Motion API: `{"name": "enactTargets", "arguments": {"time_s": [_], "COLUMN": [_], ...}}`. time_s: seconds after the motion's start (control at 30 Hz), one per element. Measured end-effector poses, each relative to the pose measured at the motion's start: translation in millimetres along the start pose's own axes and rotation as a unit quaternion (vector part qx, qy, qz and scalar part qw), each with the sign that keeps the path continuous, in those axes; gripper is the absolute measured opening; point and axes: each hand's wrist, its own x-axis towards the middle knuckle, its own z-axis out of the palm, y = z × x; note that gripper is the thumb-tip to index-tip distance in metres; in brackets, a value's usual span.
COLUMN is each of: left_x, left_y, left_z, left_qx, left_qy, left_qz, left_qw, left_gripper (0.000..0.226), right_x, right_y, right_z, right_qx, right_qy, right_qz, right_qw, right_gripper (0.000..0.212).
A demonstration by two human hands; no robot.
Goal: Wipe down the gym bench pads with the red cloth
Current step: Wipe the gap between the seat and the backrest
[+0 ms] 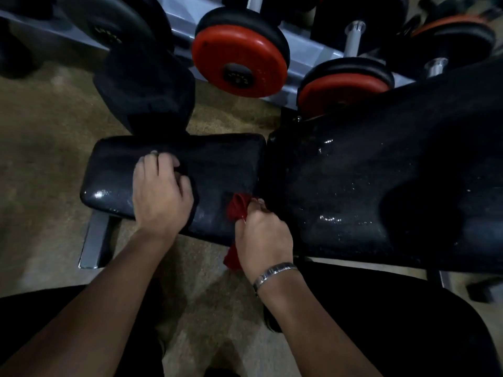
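The bench has two black pads: a small seat pad [226,159] on the left and a large back pad [381,172] on the right, both shiny with wet spots. My right hand [262,238] grips the bunched red cloth [239,209] at the near edge of the gap between the pads. One end of the cloth pokes out above my fingers and the other hangs below my palm. My left hand [159,191] rests on the seat pad with its fingers curled under. Nothing shows in its grasp.
A grey dumbbell rack [299,77] stands behind the bench with red-faced dumbbells [239,58] and black ones. A black padded roller [147,88] rises behind the seat pad. The bench's grey metal foot [94,240] lies on the brown floor [49,137]. My dark-clad legs fill the bottom of the view.
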Motion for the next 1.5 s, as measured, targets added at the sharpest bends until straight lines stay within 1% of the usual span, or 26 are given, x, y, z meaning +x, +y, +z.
{"name": "enactTargets", "arguments": {"time_s": [0.1, 0.17, 0.23, 0.3, 0.43, 0.53, 0.63, 0.7, 0.77, 0.83, 0.9, 0.97, 1.03, 1.1, 1.17, 1.23, 1.27, 1.33, 1.4, 1.43, 1.5], "left_x": [-8, -17, -26, -36, -56, -63, -69, -71, -72, -71, -69, -66, -62, -59, -56, -53, -51, -50, -50, -50, -50], "left_y": [-2, 1, 9, 18, 29, 29, 33, 34, 34, 35, 38, 43, 45, 44, 45, 46, 46, 46, 46, 47, 48], "left_z": [1, 1, 1, 1, 6, 9, 12, 15, 16, 15, 12, 10, 10, 13, 17, 19, 20, 21, 21, 21, 22], "left_qx": [-0.003, 0.002, 0.002, -0.004, -0.006, -0.003, -0.007, -0.01, -0.008, -0.009, -0.024, -0.03, -0.018, -0.014, -0.021, -0.035, -0.036, -0.029, -0.03, -0.032, -0.026], "left_qy": [-0.005, -0.01, -0.026, -0.06, -0.135, -0.14, -0.139, -0.139, -0.142, -0.149, -0.148, -0.134, -0.125, -0.128, -0.122, -0.106, -0.102, -0.1, -0.099, -0.101, -0.111], "left_qz": [0.012, 0.037, 0.085, 0.143, 0.259, 0.304, 0.331, 0.339, 0.337, 0.334, 0.326, 0.303, 0.28, 0.269, 0.269, 0.274, 0.277, 0.28, 0.278, 0.274, 0.266], "left_qw": [1.0, 0.999, 0.996, 0.988, 0.956, 0.942, 0.933, 0.931, 0.931, 0.931, 0.934, 0.943, 0.952, 0.954, 0.955, 0.955, 0.955, 0.954, 0.955, 0.956, 0.957], "left_gripper": [0.027, 0.034, 0.037, 0.039, 0.048, 0.044, 0.042, 0.039, 0.036, 0.036, 0.041, 0.044, 0.045, 0.045, 0.042, 0.038, 0.038, 0.039, 0.035, 0.032, 0.033], "right_x": [-11, -18, -24, -32, -49, -63, -73, -79, -82, -80, -71, -57, -41, -29, -22, -20, -21, -24, -33, -36, -33], "right_y": [3, 4, 5, 7, 11, 15, 23, 31, 39, 45, 48, 52, 55, 59, 62, 64, 63, 61, 59, 60, 66], "right_z": [2, 4, 5, 6, 6, 8, 7, 3, -9, -30, -56, -77, -89, -87, -77, -63, -58, -49, -50, -54, -64], "right_qx": [0.015, 0.027, 0.032, 0.043, 0.043, 0.054, 0.068, 0.07, 0.06, 0.055, 0.046, -0.028, -0.128, -0.208, -0.275, -0.309, -0.312, -0.306, -0.32, -0.328, -0.344], "right_qy": [-0.002, 0.0, -0.004, -0.01, -0.006, 0.005, -0.019, -0.045, -0.047, -0.009, 0.038, 0.068, 0.075, 0.054, 0.024, 0.013, 0.012, 0.011, 0.004, -0.022, -0.048], "right_qz": [-0.001, -0.001, -0.005, -0.007, -0.013, -0.024, -0.02, -0.024, -0.037, -0.06, -0.101, -0.167, -0.218, -0.248, -0.269, -0.279, -0.285, -0.307, -0.336, -0.345, -0.357], "right_qw": [1.0, 1.0, 0.999, 0.999, 0.999, 0.998, 0.997, 0.996, 0.996, 0.997, 0.993, 0.983, 0.965, 0.945, 0.923, 0.909, 0.906, 0.901, 0.886, 0.879, 0.867], "right_gripper": [0.037, 0.037, 0.038, 0.039, 0.036, 0.031, 0.027, 0.028, 0.027, 0.023, 0.019, 0.022, 0.026, 0.025, 0.019, 0.011, 0.01, 0.03, 0.047, 0.048, 0.035]}}
